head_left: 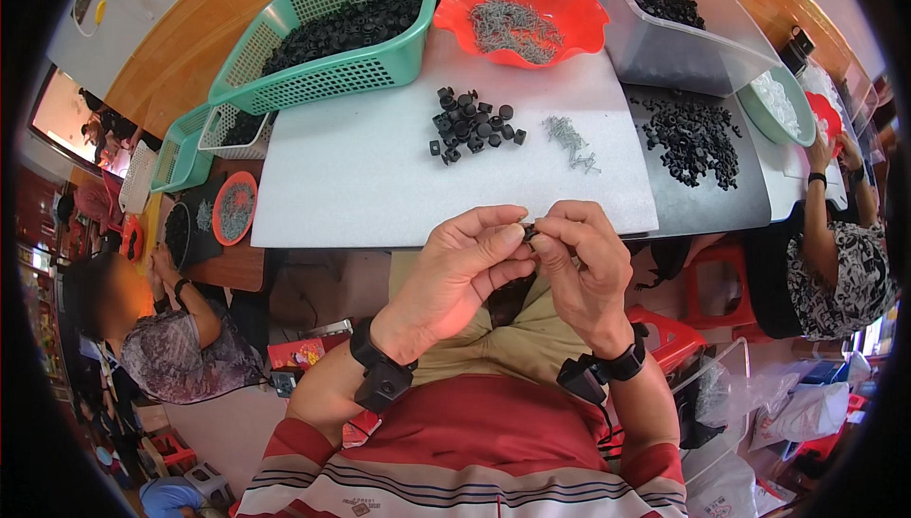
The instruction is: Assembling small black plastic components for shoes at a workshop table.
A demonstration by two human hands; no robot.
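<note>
My left hand point(463, 267) and my right hand point(586, 267) meet just off the near edge of the table, over my lap. Between their fingertips both pinch a small black plastic piece point(529, 231), mostly covered by the fingers. Past my hands, a loose pile of black plastic parts point(470, 122), some with round caps, lies on the white foam sheet point(351, 172). To its right is a small heap of thin silver screws or pins point(569, 138); which of these they are, I cannot tell.
At the back stand a green basket point(346, 80) of black parts, a red scalloped bowl point(593, 20) of metal pieces and a clear bin point(678, 55). Small black pieces point(691, 138) cover a dark mat on the right. Co-workers sit at the left point(190, 352) and right point(835, 271).
</note>
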